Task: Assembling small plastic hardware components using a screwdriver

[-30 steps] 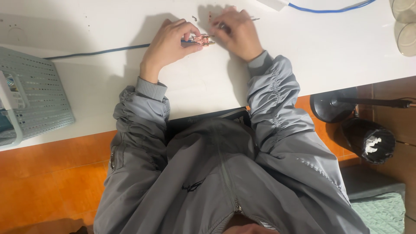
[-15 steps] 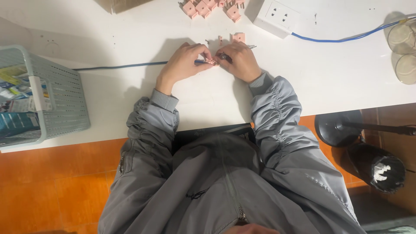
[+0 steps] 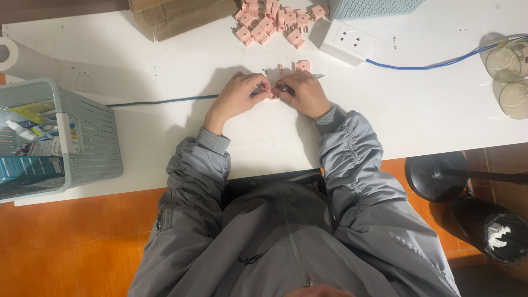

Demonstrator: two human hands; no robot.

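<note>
The white table (image 3: 418,118) spreads before me, with a pale green perforated basket (image 3: 91,148) at its left edge, a white power strip (image 3: 347,41) on a blue cable at the far side and a heap of pink plug adapters (image 3: 272,22) just left of it. My left hand (image 3: 236,99) and right hand (image 3: 305,93) meet at the middle of the table, fingertips curled tight together on one small pink adapter (image 3: 271,95) pinched between them. Another pink piece (image 3: 301,66) lies just beyond my right hand.
</note>
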